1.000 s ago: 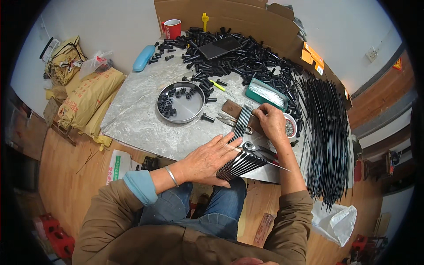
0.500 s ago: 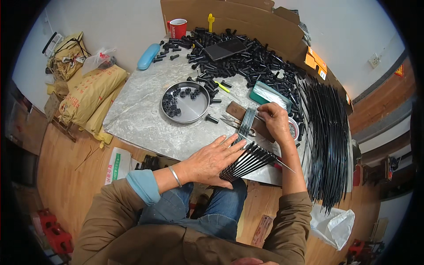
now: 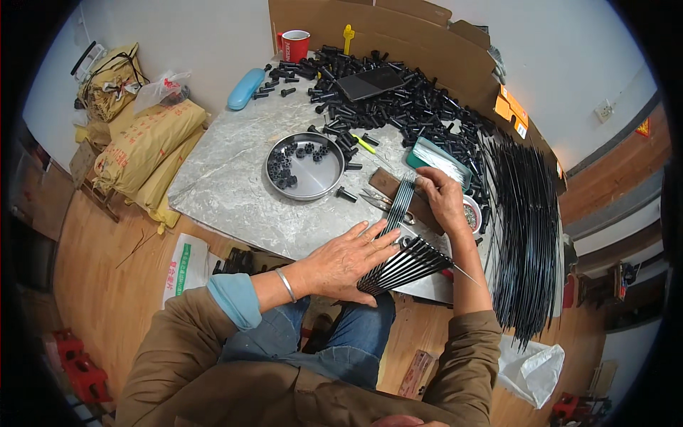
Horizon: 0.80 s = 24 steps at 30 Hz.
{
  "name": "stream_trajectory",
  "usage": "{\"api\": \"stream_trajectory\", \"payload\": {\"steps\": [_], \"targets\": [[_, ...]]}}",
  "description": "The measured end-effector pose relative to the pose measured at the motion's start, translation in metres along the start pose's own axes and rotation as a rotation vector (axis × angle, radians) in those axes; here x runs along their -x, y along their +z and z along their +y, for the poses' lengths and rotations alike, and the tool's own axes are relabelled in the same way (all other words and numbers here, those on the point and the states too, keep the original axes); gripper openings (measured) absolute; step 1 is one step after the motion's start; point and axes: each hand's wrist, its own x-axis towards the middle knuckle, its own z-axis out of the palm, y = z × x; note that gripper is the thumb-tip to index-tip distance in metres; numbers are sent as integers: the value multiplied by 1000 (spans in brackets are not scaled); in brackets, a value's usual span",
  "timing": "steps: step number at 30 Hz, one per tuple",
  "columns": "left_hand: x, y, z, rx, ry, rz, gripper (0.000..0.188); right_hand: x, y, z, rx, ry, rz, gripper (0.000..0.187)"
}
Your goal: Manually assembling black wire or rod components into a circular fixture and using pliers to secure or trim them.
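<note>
The left hand (image 3: 345, 262) lies spread over a row of thin dark rods (image 3: 401, 201) at the near side of the tabletop (image 3: 231, 171). The rods run side by side at the far end and fan out toward the near right. The right hand (image 3: 444, 201) has thumb and fingers bunched by the far tips; from here I can't tell whether it's pinching one. I'd press the left palm lightly and evenly, so no rod rides over its neighbour, and handle the tips singly. The row crosses the scissors (image 3: 376, 202) and brown block (image 3: 383, 183), so a snag there seems possible.
</note>
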Motion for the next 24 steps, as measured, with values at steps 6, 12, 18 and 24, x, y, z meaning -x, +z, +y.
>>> {"api": "stream_trajectory", "payload": {"steps": [6,12,18,24], "targets": [[4,2,-3,-6,-1,-5,98,9,-33,-7,227,152,-158,24],[3,2,-3,-3,-2,-8,100,4,-33,-22,269,39,-127,15],[4,2,-2,-11,-9,-16,98,-10,-13,-30,371,-89,-164,14],[6,0,0,-21,38,-36,99,-44,-28,5,351,66,217,21]]}}
